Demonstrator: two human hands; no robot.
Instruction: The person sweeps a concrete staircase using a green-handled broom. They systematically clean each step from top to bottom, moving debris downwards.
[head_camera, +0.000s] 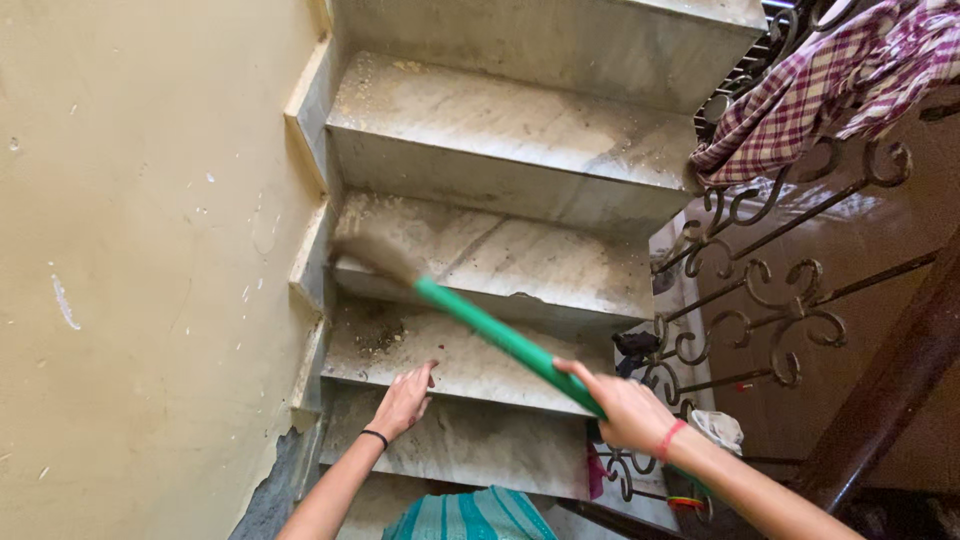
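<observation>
Wall (140, 250): on my far left I see yellowish plaster, scuffed and flaking, peeling to grey near the bottom of the stairs.

Left hand (403, 402): open, fingers spread, palm resting flat on the edge of a marble step; it holds nothing. A dark band sits on the wrist.

Dirt pile (378, 338): a small dark heap of dust lies on that same step, just beyond my left fingers, close to the wall.

Broom head (372, 257): blurred, so I judge it mid-stroke, on the step above the dirt, at its wall end.

Broom handle (505, 340): green, running diagonally from the head down to my right hand.

Stairs (520, 130): pale marble, gritty along the back edges of the upper treads.

Right hand (625, 405): closed around the lower part of the handle; red thread on the wrist.

Railing (770, 300): dark scrolled iron at the right, with a checked cloth (830, 80) draped over its top.

Step in hand: by my reading, sweeping grit off the tread toward the one below.

Next move calls for: a short, controlled pull of the head, with the braced left hand kept clear of the falling dust.
</observation>
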